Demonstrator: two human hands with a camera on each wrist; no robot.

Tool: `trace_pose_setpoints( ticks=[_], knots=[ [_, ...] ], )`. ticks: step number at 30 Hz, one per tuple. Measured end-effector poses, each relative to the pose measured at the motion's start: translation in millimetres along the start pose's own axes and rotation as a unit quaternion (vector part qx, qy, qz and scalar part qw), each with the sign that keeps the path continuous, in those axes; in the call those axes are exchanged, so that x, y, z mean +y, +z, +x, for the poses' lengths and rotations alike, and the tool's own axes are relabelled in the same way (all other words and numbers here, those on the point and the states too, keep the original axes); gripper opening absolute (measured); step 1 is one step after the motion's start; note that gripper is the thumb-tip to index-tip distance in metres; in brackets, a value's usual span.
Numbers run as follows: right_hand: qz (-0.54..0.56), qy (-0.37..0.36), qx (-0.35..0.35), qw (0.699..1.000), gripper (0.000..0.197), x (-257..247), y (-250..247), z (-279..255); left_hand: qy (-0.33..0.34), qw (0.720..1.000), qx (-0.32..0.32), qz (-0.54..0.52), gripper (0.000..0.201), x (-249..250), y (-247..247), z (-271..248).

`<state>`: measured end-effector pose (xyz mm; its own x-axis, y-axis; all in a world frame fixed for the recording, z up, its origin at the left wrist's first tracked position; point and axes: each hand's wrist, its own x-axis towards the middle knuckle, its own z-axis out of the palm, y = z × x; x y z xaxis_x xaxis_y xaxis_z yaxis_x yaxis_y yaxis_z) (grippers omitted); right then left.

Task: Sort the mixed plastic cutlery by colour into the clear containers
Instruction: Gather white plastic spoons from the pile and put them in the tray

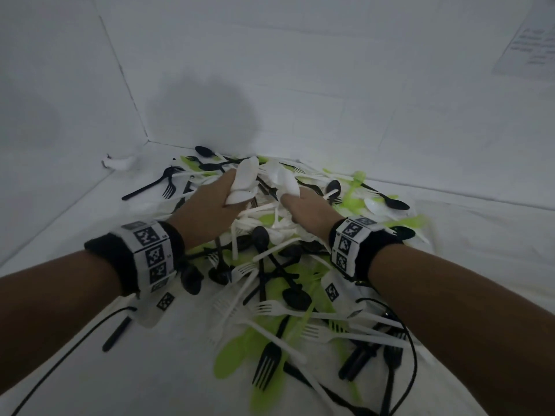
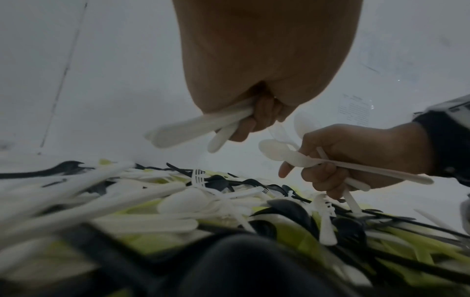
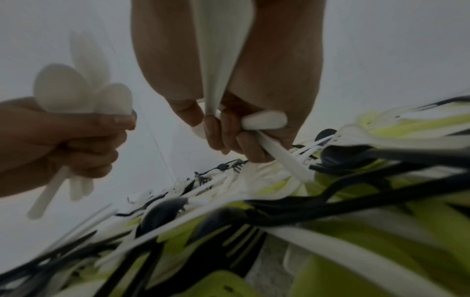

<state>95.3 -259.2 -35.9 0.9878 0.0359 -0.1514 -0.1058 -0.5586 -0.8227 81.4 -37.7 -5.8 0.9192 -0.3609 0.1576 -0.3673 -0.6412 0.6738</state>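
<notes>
Looking down from the head cam, both hands hover over the cutlery pile [image 1: 270,280] on the white table [image 1: 75,229] — left hand [image 1: 207,202] and right hand [image 1: 306,211] each gripping white spoons [image 1: 246,178]. Left wrist view: fingers [image 2: 264,116] curled tight round white handles [image 2: 193,126]. Right wrist view: same deal — grip closed on a white bunch [image 3: 221,60], pile just below.
</notes>
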Motion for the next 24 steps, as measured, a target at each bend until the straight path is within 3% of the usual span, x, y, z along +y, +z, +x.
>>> trace_pose_setpoints(
  ticks=[3,6,8,16,20,24],
  knots=[
    [-0.118,-0.027,-0.036,0.992,0.03,-3,7,-1,0.018,1.0,-0.02,0.007,0.05,-12,-8,-15],
    [-0.303,-0.037,-0.051,0.951,0.038,2,10,4,0.025,0.999,-0.029,0.001,0.044,-24,-11,-23],
    [-0.349,-0.025,-0.046,0.936,0.04,6,13,6,0.024,1.0,-0.019,-0.001,0.035,-30,-11,-26],
    [-0.315,0.079,0.03,0.945,0.033,11,20,8,0.057,0.997,-0.049,0.001,0.028,-44,-13,-35],
    [-0.309,0.07,0.012,0.948,0.042,8,26,2,0.061,0.997,-0.047,-0.008,0.032,-52,-13,-37],
    [-0.322,0.066,0.002,0.944,0.032,5,34,-2,0.061,0.996,-0.052,-0.028,0.031,-54,-12,-41]
  ],
)
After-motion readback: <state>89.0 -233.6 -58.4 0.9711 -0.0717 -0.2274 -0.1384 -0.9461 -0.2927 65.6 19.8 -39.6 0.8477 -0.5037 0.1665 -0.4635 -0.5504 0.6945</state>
